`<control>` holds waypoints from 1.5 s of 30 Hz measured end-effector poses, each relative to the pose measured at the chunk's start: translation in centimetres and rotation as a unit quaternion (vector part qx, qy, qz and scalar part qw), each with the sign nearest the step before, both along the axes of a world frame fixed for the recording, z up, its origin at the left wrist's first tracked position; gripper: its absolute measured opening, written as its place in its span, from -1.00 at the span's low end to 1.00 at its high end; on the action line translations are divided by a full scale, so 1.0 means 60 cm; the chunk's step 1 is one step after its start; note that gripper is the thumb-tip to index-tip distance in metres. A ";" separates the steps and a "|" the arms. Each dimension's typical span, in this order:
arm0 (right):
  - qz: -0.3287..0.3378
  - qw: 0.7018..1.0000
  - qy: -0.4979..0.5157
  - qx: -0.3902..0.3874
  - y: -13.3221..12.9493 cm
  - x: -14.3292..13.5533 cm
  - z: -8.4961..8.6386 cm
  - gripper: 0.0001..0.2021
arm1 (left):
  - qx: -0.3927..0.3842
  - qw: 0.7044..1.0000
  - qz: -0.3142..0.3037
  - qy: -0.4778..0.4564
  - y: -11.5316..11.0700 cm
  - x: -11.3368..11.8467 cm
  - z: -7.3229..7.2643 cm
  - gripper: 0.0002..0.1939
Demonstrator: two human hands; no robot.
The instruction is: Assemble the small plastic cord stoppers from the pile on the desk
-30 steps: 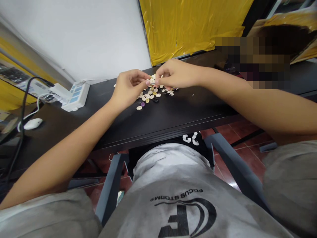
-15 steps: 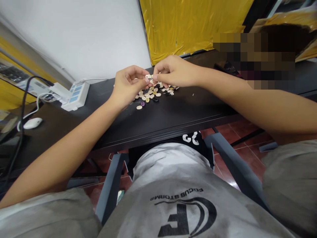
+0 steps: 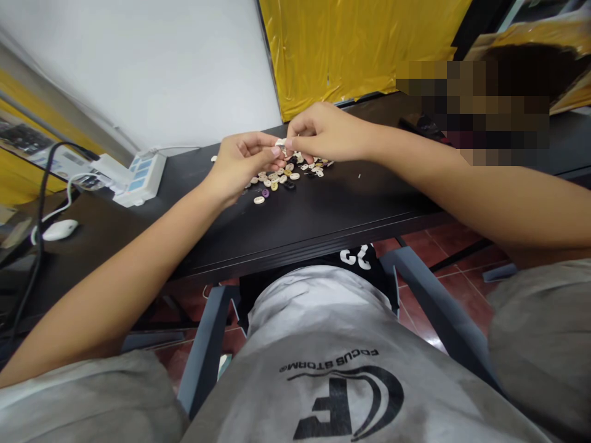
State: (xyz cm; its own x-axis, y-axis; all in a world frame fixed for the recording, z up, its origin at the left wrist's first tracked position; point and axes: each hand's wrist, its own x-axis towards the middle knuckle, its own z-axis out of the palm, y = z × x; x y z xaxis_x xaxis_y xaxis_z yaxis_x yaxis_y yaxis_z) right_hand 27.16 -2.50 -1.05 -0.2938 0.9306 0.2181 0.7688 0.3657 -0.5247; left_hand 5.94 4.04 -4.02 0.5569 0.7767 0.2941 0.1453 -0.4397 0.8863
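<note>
Two hands pinching one pale round button (image 3: 280, 143), left hand (image 3: 240, 163), right hand (image 3: 323, 132), above button heap (image 3: 286, 174)

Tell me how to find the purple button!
Look at the black desk and the pile of buttons below the two hands. At the pile's near left edge lies the purple button, beside a pale one. It is the only purple one there.

Buttons (image 3: 281, 175) under both hands: smooth, semi-gloss plastic, mostly cream, a few purple and black. Table (image 3: 323, 209) beneath them: black, matt, looks laminate with faint sheen. Sheet (image 3: 360, 43) beyond the right hand (image 3: 323, 132): glossy yellow plastic film, wrinkled. Power strip (image 3: 141, 178) and mouse (image 3: 60, 229) off the left hand (image 3: 240, 163): smooth white plastic. Shirt (image 3: 332, 369): matt grey cloth.
</note>
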 end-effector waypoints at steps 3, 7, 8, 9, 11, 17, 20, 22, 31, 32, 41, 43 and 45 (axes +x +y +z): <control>-0.002 1.000 -0.001 -0.006 0.000 0.000 0.001 -0.78 | -0.019 1.000 0.000 0.015 0.002 -0.002 0.003 -0.92; -0.003 1.000 0.004 -0.012 0.000 -0.001 0.000 -0.77 | -0.044 0.998 0.010 0.043 0.002 -0.003 0.009 -0.78; 0.000 1.000 0.005 -0.011 0.001 -0.001 0.000 -0.78 | -0.048 0.998 0.011 0.040 0.001 -0.003 0.010 -0.78; 0.004 1.000 0.007 -0.009 0.002 -0.001 -0.002 -0.79 | -0.056 0.998 0.012 0.033 0.000 -0.002 0.011 -0.79; 0.017 1.000 0.016 0.005 0.007 -0.001 -0.006 -0.80 | -0.084 0.996 0.015 0.000 -0.001 0.000 0.012 -0.84; 0.057 0.995 0.066 0.037 0.018 0.007 -0.019 -0.81 | -0.120 0.990 0.017 -0.076 0.010 -0.003 0.008 -0.87; 0.057 0.995 0.083 0.020 0.015 0.009 -0.017 -0.81 | -0.092 0.991 -0.009 -0.092 0.015 -0.004 0.002 -0.78; 0.056 0.994 0.088 0.017 0.012 0.009 -0.015 -0.82 | -0.074 0.992 -0.025 -0.102 0.015 -0.002 -0.001 -0.72; 0.028 0.995 0.088 0.025 0.017 0.006 -0.016 -0.84 | -0.027 0.994 -0.002 -0.106 0.013 0.001 -0.001 -0.53; 0.024 0.995 0.090 0.026 0.018 0.006 -0.017 -0.84 | -0.022 0.994 -0.003 -0.107 0.013 0.001 -0.001 -0.53; 0.034 0.993 0.110 0.027 0.015 0.009 -0.013 -0.83 | -0.014 0.992 0.001 -0.127 0.012 0.004 -0.003 -0.54; 0.033 0.993 0.108 0.026 0.011 0.009 -0.010 -0.84 | -0.010 0.993 -0.001 -0.120 0.012 0.004 -0.004 -0.57; 0.031 0.994 0.105 0.027 0.010 0.009 -0.009 -0.84 | -0.005 0.994 0.001 -0.113 0.011 0.004 -0.005 -0.60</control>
State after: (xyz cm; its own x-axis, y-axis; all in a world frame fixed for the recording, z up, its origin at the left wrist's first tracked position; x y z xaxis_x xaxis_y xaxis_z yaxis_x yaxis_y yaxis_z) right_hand 27.68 -1.89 -1.58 -0.2931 0.8975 0.3294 0.6194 0.4407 -0.6497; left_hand 6.19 4.68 -4.30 0.4758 0.7814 0.4037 -0.0579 -0.4302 0.9009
